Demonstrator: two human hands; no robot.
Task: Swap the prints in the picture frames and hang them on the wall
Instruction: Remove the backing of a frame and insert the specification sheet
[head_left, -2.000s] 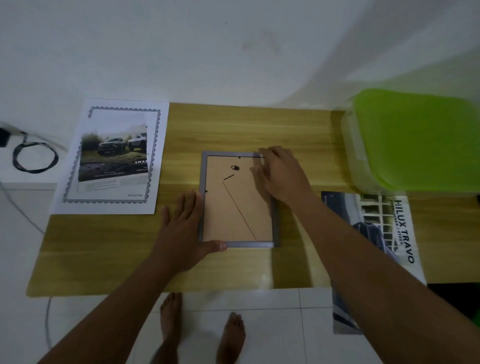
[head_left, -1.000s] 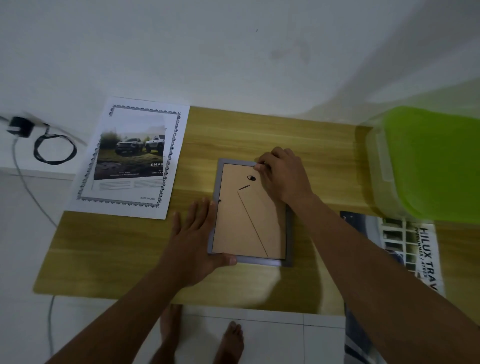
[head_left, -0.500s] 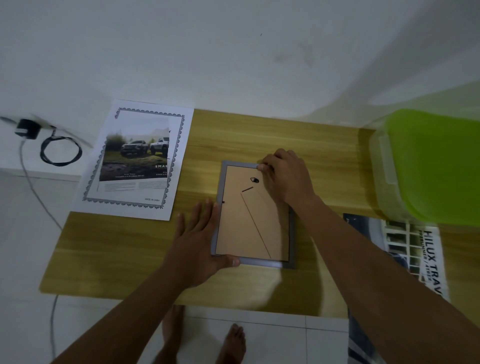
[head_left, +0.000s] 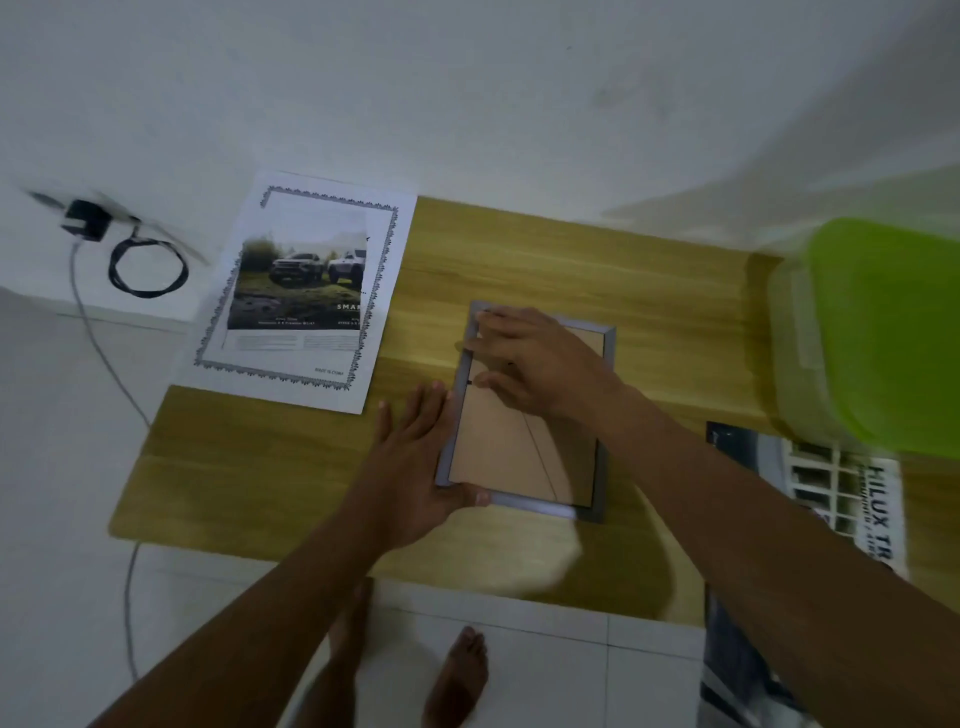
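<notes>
Currently the picture frame (head_left: 524, 457) is lying face down on the desk (head_left: 649, 291). The left hand (head_left: 410, 467) is bracing its left edge, fingers straight, and the right hand (head_left: 530, 364) is pressing spread fingers on its backing.

Grey picture frame (head_left: 608, 415), green lid (head_left: 893, 332)

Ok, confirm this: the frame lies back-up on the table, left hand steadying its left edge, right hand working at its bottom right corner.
Wrong corner: in the head view the right hand is at the upper left corner of the frame. The rest holds.
</notes>
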